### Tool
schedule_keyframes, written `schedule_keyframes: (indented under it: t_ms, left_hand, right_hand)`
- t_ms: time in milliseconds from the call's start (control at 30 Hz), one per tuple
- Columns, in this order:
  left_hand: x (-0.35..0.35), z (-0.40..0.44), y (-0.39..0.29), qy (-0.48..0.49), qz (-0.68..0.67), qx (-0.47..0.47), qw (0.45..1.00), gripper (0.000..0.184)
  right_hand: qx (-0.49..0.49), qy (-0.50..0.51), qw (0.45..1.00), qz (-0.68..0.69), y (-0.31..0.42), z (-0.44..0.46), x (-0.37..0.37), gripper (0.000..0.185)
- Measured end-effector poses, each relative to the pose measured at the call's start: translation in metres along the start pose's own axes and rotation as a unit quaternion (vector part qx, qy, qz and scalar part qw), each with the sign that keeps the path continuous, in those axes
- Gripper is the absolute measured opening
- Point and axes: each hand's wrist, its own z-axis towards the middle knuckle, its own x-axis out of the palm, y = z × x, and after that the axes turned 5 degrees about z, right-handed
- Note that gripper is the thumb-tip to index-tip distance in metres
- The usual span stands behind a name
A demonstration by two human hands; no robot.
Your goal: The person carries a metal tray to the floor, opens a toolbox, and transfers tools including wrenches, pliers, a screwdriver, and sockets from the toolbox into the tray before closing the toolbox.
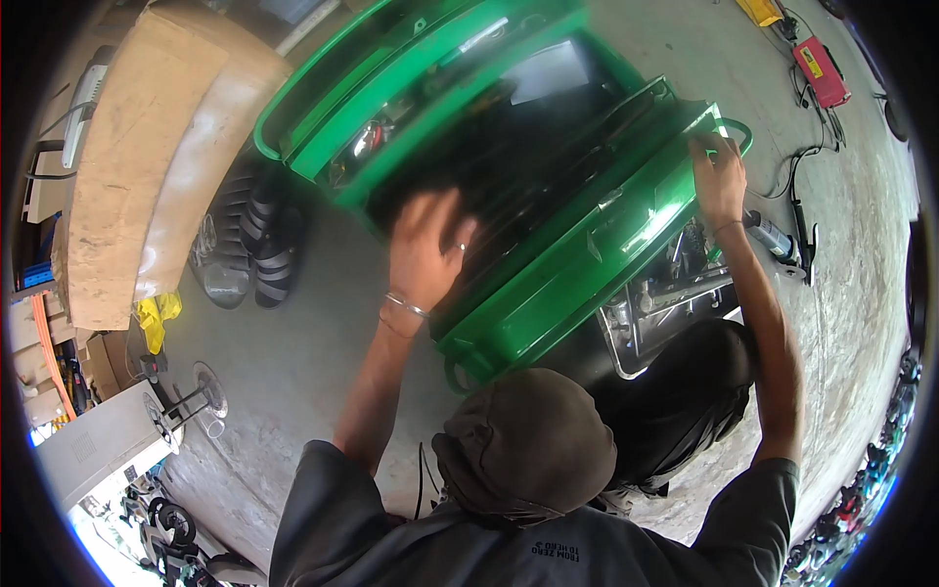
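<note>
The grey concrete floor [318, 338] spread on all sides of the work, and I saw on its near part a person in a dark T-shirt [411, 548] and a cap [533, 445], bent forward. In the middle of the scene, in front of this person, was a large green cantilever toolbox [548, 303], standing on the floor. Its trays were parted to the far left and near right, and the dark inside could be seen between them; some parts were blurred. A tall cardboard box [147, 147] stood at the far left. At the right, just beside the near wall of the toolbox, a metal-framed tray [675, 293] carried metal tools, too crowded to name each one. A red box-shaped machine [822, 73] lay at the far right, near some black cables. Dark footwear with grey stripes [278, 259] was on the left, between the cardboard and the toolbox.

The left hand [425, 245] was wide, with its thumb apart, above the left end of the toolbox; I cannot tell if it touched. The right hand [721, 181] held the rim at the right end, its fingers bent over. A bracelet [406, 305] circled the left wrist, and a ring [461, 247] showed on a finger.
</note>
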Motion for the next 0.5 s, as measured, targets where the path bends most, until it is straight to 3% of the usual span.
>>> schedule_keyframes:
  t_ms: [100, 167, 300, 400, 467, 500]
  left_hand:
    - [-0.014, 0.032, 0.007, -0.046, 0.013, -0.031, 0.998, 0.043]
    - [-0.026, 0.053, 0.029, -0.108, 0.080, 0.006, 0.991, 0.044]
    - [-0.060, 0.088, 0.071, -0.159, 0.171, -0.057, 0.971, 0.047]
    - [-0.079, 0.117, 0.111, -0.213, 0.207, -0.034, 0.954, 0.050]
    - [-0.092, 0.136, 0.137, -0.231, 0.241, -0.116, 0.935, 0.057]
    - [-0.092, 0.145, 0.157, -0.233, 0.242, -0.117, 0.935, 0.057]
  right_hand:
    - [0.013, 0.006, 1.000, 0.000, 0.003, -0.001, -0.001, 0.030]
    - [0.018, 0.008, 1.000, 0.006, 0.004, 0.000, -0.002, 0.030]
    - [0.018, 0.001, 1.000, 0.009, 0.003, 0.000, 0.000, 0.029]
    - [0.021, 0.008, 1.000, 0.006, 0.004, 0.001, -0.001, 0.032]
    - [0.022, 0.021, 1.000, 0.002, 0.002, -0.001, 0.000, 0.037]
    - [-0.006, -0.020, 1.000, 0.002, -0.002, -0.001, 0.005, 0.044]
